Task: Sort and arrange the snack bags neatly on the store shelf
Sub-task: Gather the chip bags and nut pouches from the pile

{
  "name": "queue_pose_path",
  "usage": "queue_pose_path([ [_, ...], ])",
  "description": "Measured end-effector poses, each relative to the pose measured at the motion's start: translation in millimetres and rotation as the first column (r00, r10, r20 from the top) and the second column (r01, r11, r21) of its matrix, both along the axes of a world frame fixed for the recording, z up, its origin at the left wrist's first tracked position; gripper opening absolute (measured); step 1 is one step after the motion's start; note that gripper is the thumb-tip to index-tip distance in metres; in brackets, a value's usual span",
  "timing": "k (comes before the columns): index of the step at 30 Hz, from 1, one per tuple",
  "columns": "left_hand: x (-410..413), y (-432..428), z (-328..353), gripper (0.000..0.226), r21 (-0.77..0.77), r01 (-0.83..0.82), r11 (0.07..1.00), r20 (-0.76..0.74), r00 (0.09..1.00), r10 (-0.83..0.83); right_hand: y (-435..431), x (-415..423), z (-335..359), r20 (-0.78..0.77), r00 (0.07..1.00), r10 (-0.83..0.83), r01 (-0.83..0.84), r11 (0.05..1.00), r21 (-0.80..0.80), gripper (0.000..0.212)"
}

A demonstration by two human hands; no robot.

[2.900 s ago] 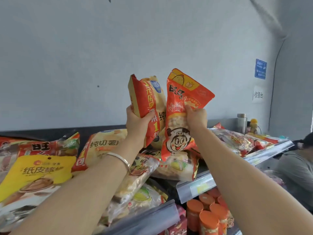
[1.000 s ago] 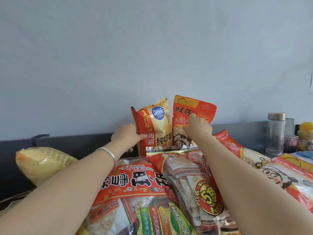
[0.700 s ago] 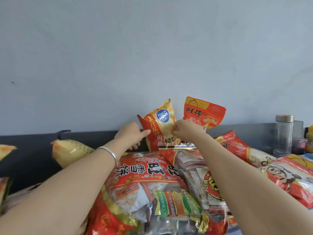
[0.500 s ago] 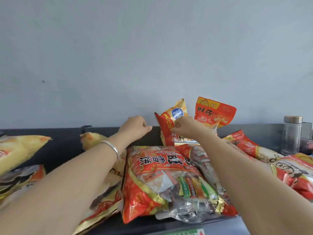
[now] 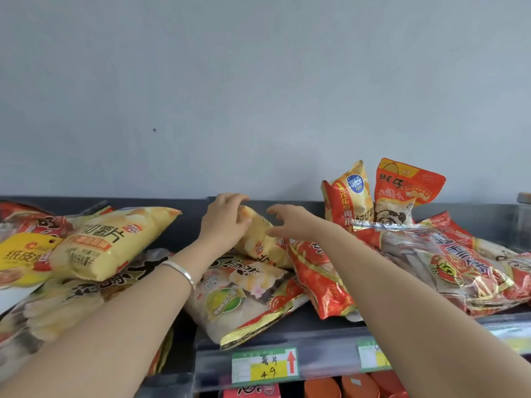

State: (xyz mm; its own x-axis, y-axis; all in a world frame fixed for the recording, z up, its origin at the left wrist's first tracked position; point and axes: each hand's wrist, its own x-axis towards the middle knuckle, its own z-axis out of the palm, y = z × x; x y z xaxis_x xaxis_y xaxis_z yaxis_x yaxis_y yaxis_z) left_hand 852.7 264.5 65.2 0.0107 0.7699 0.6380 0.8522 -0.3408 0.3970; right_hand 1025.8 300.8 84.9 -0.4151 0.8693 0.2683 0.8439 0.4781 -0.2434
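Observation:
Two small snack bags stand upright against the shelf's back wall at the right: a yellow-and-red chip bag (image 5: pixel 349 198) and a red bag with a cartoon face (image 5: pixel 402 193). Neither hand touches them. My left hand (image 5: pixel 225 222) curls over the top of a yellow chip bag (image 5: pixel 260 239) that lies tilted in the middle of the top shelf. My right hand (image 5: pixel 290 221) hovers just right of that bag, fingers spread, holding nothing. A silver bracelet sits on my left wrist.
The dark top shelf (image 5: pixel 287 326) is heaped with bags: a big yellow chip bag (image 5: pixel 106 242) at left, a clear assorted-snack bag (image 5: pixel 250 294) in the middle, red bags (image 5: pixel 459 262) at right. A price tag (image 5: pixel 264 366) hangs on the shelf edge. A glass jar (image 5: pixel 524 222) stands far right.
Both hands let go of the two small bags, which now stand against the back wall. The hands and view shifted left; my left hand now rests on the yellow chip bag.

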Motion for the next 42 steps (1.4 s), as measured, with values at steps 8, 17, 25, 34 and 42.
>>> queue_pose_path([
  [8,-33.5,-20.7,-19.4,0.063,-0.157,0.067,0.985,0.193,0.981,-0.036,13.7,-69.8,-21.0,-0.090,0.993,-0.070,0.072,0.997,0.022,0.096],
  [17,-40.2,-18.4,-27.7,0.065,-0.338,0.037,0.940,0.214,0.976,0.038,23.1,-59.5,-3.7,-0.643,0.765,-0.041,0.075,0.997,0.026,0.040],
  [25,-20.9,-6.6,-22.9,0.066,-0.221,0.136,0.966,0.412,0.911,-0.034,32.1,-35.4,11.4,-0.913,0.405,-0.050,-0.246,0.956,-0.161,0.018],
  [34,-22.8,14.5,-26.6,0.085,-0.180,0.322,0.929,0.779,0.624,-0.066,48.9,-37.0,13.7,-0.924,0.343,-0.172,-0.386,0.870,-0.306,0.049],
  [42,-14.9,34.2,-17.8,0.061,-0.162,0.271,0.949,0.649,0.753,-0.104,62.8,-45.7,5.9,-0.810,0.579,-0.096,-0.299,0.899,-0.320,0.072],
])
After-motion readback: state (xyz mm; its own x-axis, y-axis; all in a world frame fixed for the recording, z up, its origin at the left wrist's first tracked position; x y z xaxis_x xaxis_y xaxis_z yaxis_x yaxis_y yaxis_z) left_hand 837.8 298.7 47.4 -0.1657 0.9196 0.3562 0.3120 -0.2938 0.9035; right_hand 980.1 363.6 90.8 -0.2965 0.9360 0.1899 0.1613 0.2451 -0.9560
